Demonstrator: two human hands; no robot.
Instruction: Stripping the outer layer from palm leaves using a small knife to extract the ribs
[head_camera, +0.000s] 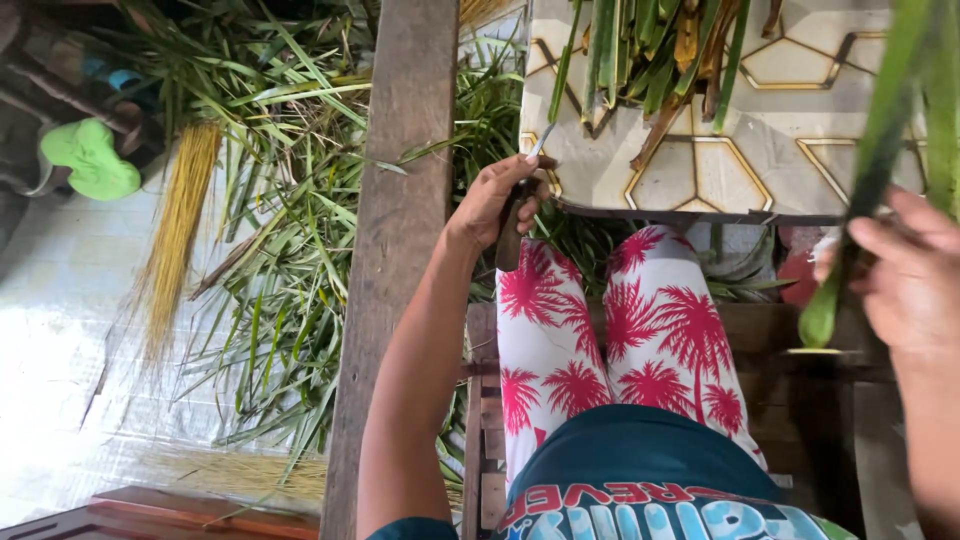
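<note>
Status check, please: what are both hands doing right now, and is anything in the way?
Left hand gripping a knife. Right hand holding a long green leaf. Wooden post stands beside the left arm.

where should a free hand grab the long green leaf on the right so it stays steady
Grip the green leaf on its narrow middle stretch, above the right hand, coming from the side. The blade is long, runs up out of view, and is held only near its thick pale base, so the upper length is probably free to sway.

Hexagon-patterned table (800, 150), cut green leaves (650, 50) lying on it
</note>
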